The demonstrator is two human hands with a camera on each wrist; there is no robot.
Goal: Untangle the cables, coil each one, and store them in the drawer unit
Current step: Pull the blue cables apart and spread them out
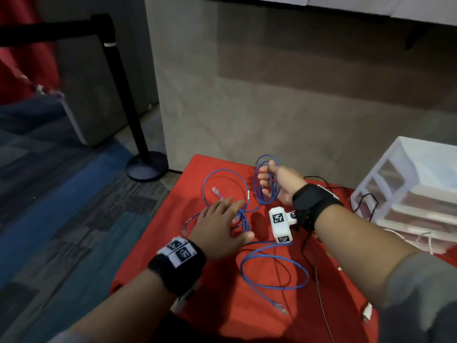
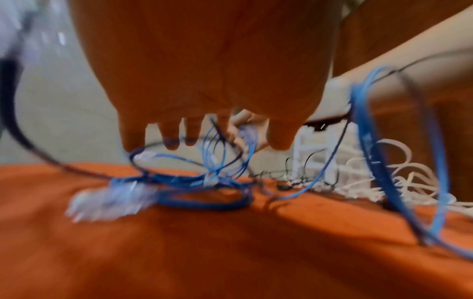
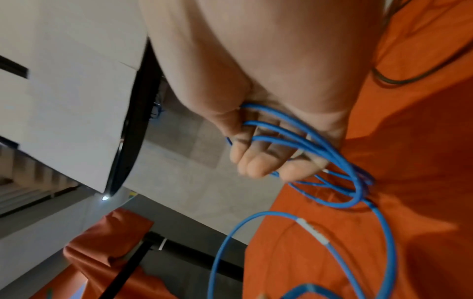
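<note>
The right hand [image 1: 277, 184] held several narrow oval loops of the blue cable [image 1: 265, 180], fingers curled through the coil [image 3: 302, 139], apparently to keep the finished turns from springing apart. The left hand [image 1: 220, 231] hovered flat, fingers spread and gripping nothing, over the slack blue cable on the counter [image 1: 259, 318], probably to feed the next turn. The cable was thin, round and smooth-jacketed, ending in clear plastic plugs [image 1: 215, 191]. Soft red cloth covered the counter. Thin black cable [image 1: 366, 201] and white cable [image 2: 399, 178] lay loose beside the translucent white drawer unit [image 1: 405, 184], far right.
</note>
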